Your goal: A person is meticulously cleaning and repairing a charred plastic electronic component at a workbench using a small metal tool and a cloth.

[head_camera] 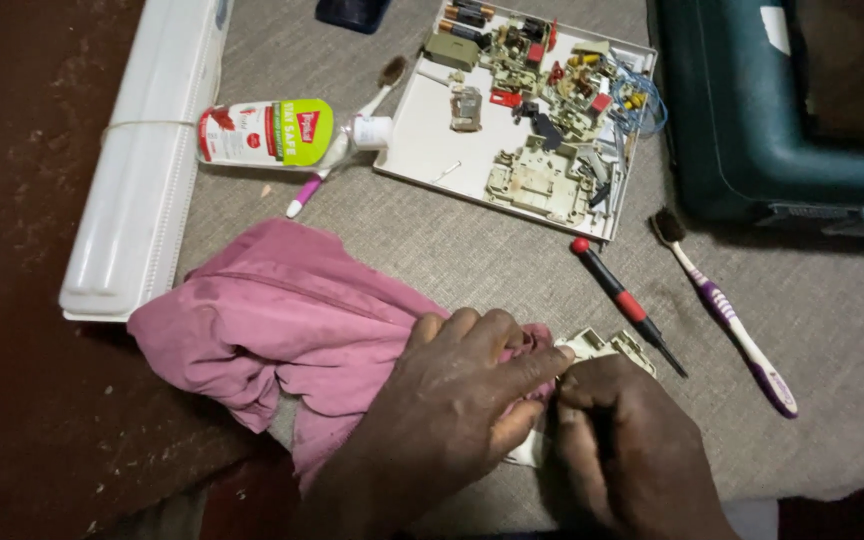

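A pink cloth (282,330) lies crumpled on the grey tabletop (472,250), spread to the left, with its right end bunched under the left hand (452,400). A small off-white plastic part (602,347), blocky with notched edges, lies just right of the bunched end. Both hands pinch it, and the right hand (622,440) covers its lower portion. Only its upper right corner shows clearly.

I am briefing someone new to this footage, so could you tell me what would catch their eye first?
The pink cloth bunched at centre left stands out most, with the left hand pressing it against a small beige plastic part that the right hand holds. Behind, a white tray holds dismantled electrical parts, and a red-and-black screwdriver lies just beyond the hands.
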